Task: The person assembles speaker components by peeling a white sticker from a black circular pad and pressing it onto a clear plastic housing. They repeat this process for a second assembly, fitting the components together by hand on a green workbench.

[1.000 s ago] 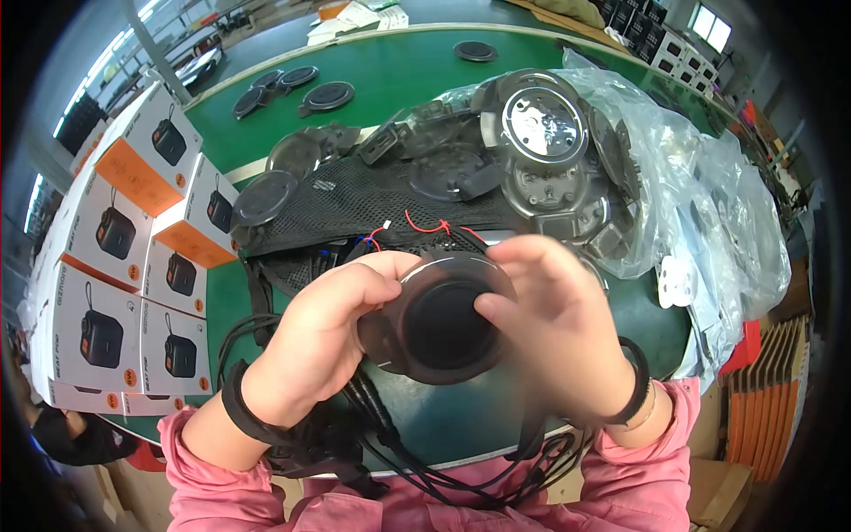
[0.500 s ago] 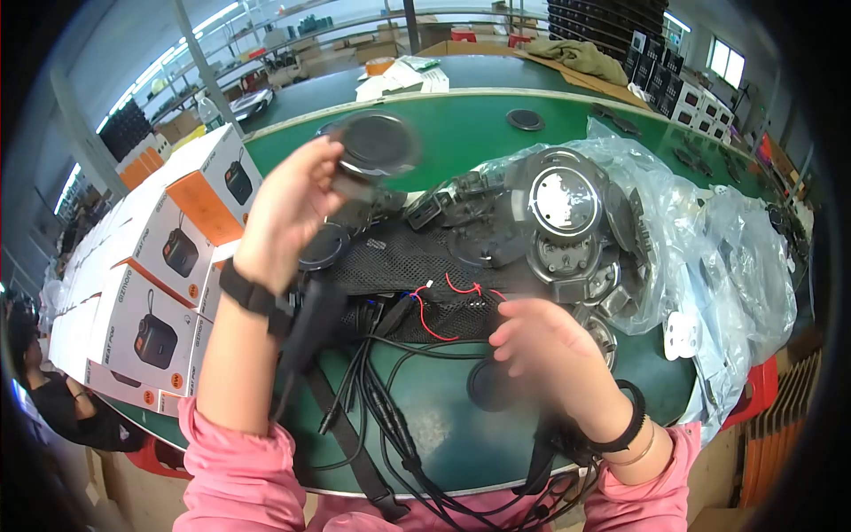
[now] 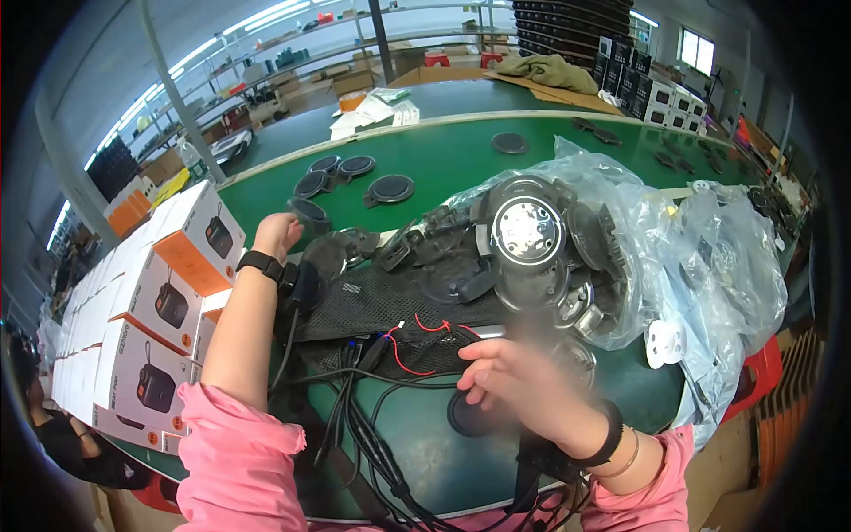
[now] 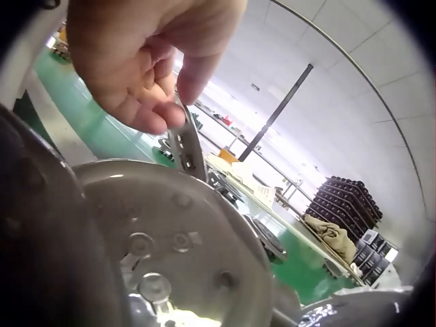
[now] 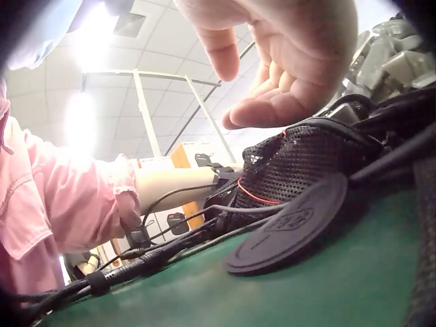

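My left hand (image 3: 278, 232) reaches to the far left of the green table. Its thumb and fingertips pinch the edge of a round dark disc-shaped part (image 4: 189, 150), seen edge-on in the left wrist view. Just beyond it lie several similar round black parts (image 3: 390, 189). My right hand (image 3: 523, 390) hovers with loosely curled fingers and nothing in them. Under it, a flat black round pad (image 5: 293, 228) leans on the table near a black mesh bag (image 5: 300, 160).
A heap of round dark plastic parts (image 3: 529, 230) lies on a clear plastic bag (image 3: 709, 257) at right. White-and-orange boxes (image 3: 146, 381) are stacked at left. Black cables (image 3: 372, 452) run across the near table. A white cutout piece (image 3: 665, 344) lies at right.
My left hand left the near middle with the round part, carried it up and leftward, and lowered it at the far left. My right hand let go and now hovers above the pad.
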### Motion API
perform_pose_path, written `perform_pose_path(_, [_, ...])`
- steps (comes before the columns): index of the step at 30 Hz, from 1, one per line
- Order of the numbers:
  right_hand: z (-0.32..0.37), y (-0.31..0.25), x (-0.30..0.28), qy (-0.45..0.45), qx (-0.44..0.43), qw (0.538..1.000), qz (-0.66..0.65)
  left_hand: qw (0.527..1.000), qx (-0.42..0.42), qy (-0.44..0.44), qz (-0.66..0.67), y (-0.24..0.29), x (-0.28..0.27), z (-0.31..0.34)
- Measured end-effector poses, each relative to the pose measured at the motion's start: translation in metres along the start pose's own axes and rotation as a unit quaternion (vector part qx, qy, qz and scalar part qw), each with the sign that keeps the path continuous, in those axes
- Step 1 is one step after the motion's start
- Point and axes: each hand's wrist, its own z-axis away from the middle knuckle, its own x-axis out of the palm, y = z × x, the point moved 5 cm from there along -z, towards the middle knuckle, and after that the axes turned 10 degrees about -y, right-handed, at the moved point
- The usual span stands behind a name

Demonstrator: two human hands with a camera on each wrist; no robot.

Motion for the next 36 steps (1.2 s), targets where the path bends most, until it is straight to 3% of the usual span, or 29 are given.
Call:
perform_pose_path(1, [0.0,0.001,0.0,-0.004,0.001,1.0,-0.002,0.995,-0.013,-0.035,-0.087,-0.004,-0.009,-0.011])
perform_pose_path(5, [-0.001,0.001,0.002,-0.01,0.0,1.0,0.015,0.999,-0.026,0.01,-0.045,-0.011,-0.008,-0.013])
perform_pose_path(7, [-0.001,0.001,0.002,-0.013,0.003,1.0,0.014,0.989,0.058,-0.046,-0.13,0.009,0.006,0.003])
perform_pose_path(11, [-0.001,0.005,0.002,-0.024,-0.002,1.0,0.011,0.972,0.09,-0.08,-0.201,0.041,0.041,0.06])
perform_pose_path(14, [-0.002,0.003,0.004,-0.019,0.001,1.0,0.011,0.926,0.169,-0.202,-0.271,0.064,0.081,0.116])
perform_pose_path(17, [0.0,-0.001,-0.003,0.031,-0.088,0.994,-0.048,0.906,0.182,-0.286,-0.253,0.068,0.108,0.174])
perform_pose_path(20, [0.003,-0.006,-0.011,0.076,-0.124,0.987,-0.066,0.863,0.239,-0.343,-0.284,0.065,0.125,0.238])
perform_pose_path(21, [0.003,-0.005,-0.011,0.096,-0.134,0.982,-0.087,0.794,0.36,-0.341,-0.351,0.067,0.129,0.257])
perform_pose_path(22, [0.003,-0.005,-0.012,0.102,-0.129,0.982,-0.089,0.762,0.373,-0.369,-0.379,0.065,0.132,0.275])
perform_pose_path(24, [0.003,-0.006,-0.012,0.101,-0.138,0.979,-0.108,0.708,0.377,-0.434,-0.411,0.049,0.139,0.298])
perform_pose_path(27, [0.001,-0.004,-0.014,0.101,-0.137,0.979,-0.111,0.638,0.324,-0.443,-0.54,0.002,0.142,0.315])
perform_pose_path(30, [-0.001,-0.003,-0.016,0.089,-0.138,0.981,-0.102,0.586,0.356,-0.462,-0.563,-0.027,0.14,0.317])
perform_pose_path(34, [-0.002,-0.002,-0.016,0.083,-0.14,0.982,-0.098,0.585,0.337,-0.495,-0.547,-0.03,0.14,0.311])
perform_pose_path(36, [-0.002,-0.003,-0.017,0.091,-0.144,0.981,-0.096,0.555,0.313,-0.51,-0.578,-0.036,0.141,0.31])
